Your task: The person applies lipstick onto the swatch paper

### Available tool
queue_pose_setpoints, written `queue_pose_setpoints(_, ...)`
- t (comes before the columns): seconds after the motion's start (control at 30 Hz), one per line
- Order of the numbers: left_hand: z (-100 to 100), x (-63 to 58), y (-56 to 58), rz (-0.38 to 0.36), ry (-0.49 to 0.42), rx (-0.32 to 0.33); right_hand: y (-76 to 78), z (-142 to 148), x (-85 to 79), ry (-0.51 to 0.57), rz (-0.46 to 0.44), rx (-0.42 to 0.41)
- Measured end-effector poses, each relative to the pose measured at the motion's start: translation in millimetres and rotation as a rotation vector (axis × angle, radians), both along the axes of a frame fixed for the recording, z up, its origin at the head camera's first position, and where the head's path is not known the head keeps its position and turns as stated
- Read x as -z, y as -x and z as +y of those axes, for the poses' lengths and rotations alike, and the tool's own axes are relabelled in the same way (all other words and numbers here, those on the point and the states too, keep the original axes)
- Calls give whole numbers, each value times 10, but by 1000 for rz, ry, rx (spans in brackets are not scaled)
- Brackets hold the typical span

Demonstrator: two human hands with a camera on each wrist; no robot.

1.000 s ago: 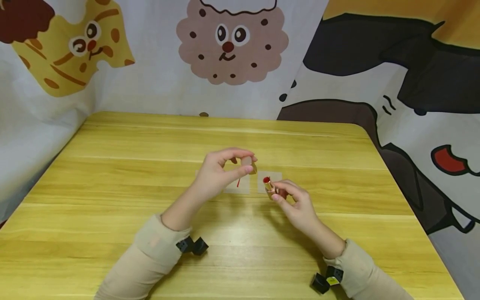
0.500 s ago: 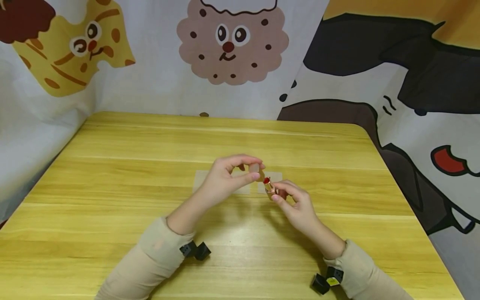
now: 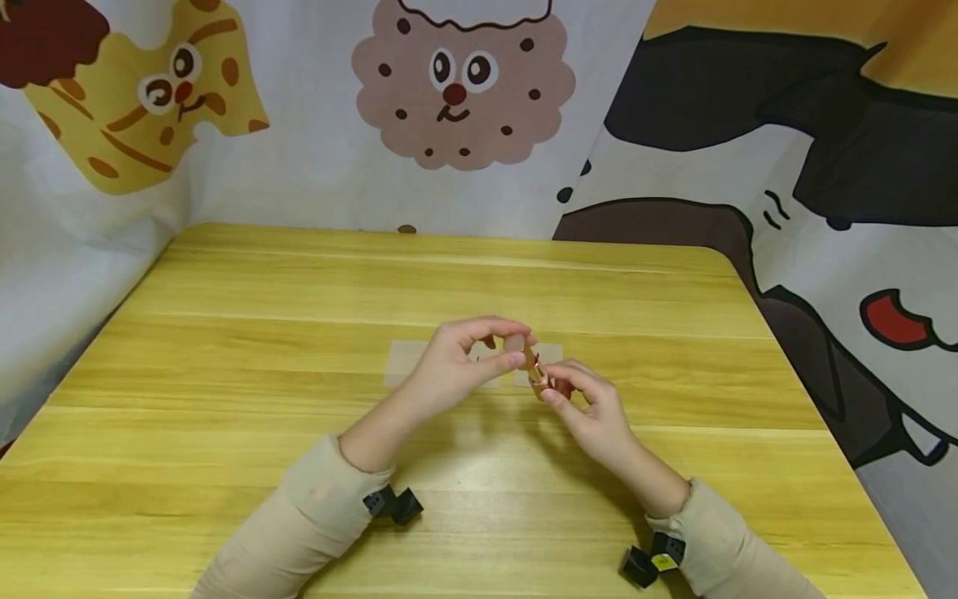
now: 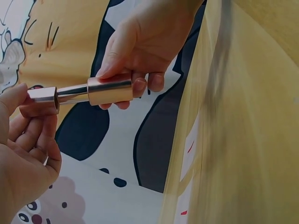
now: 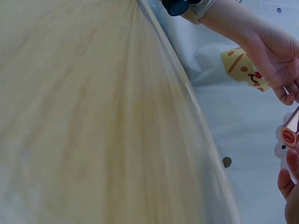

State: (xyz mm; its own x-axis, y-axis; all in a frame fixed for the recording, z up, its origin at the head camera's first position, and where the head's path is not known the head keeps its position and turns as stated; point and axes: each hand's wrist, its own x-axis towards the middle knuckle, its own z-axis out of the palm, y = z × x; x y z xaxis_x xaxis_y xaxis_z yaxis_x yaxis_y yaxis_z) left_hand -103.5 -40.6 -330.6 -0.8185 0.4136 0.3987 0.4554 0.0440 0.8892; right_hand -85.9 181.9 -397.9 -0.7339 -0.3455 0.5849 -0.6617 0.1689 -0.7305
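In the head view my left hand pinches a gold lipstick cap between thumb and fingers. My right hand grips the shiny gold lipstick base just to the right and lower. The left wrist view shows the cap lined up with the lipstick's slim inner tube, its mouth around the tube's end; the red tip is hidden inside. The wider base lies between right thumb and fingers. A red round label marks the base's end in the right wrist view.
Pale paper pieces lie on the wooden table behind and below the hands. Red strokes show on them in the left wrist view. A cartoon-printed curtain hangs behind the table. Black wrist cameras sit at both cuffs.
My left hand has moved right and slightly down with the cap, bringing it from apart to over the red lipstick tip. The right hand has stayed in place.
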Motion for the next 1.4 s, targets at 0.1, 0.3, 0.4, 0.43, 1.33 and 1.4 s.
queue_pose_setpoints(0.1,7,12,-3,-5,7,1,-2,0,-2,-2,5,-2)
queue_pose_setpoints(0.3,12,28,-5,-15,22,-3,-6,6,7,-11,-14,4)
queue_pose_setpoints(0.4,20,34,-3,-19,17,4,-6,11,15,-19,-14,7)
queue_pose_setpoints(0.43,22,35,-3,-22,16,5,-6,13,17,-22,-13,9)
queue_pose_setpoints(1.33,102,147,-2,-37,72,26,-12,-4,-13,-19,2,8)
queue_pose_setpoints(1.4,106,168,1,-30,76,31,-8,-4,-13,-20,8,6)
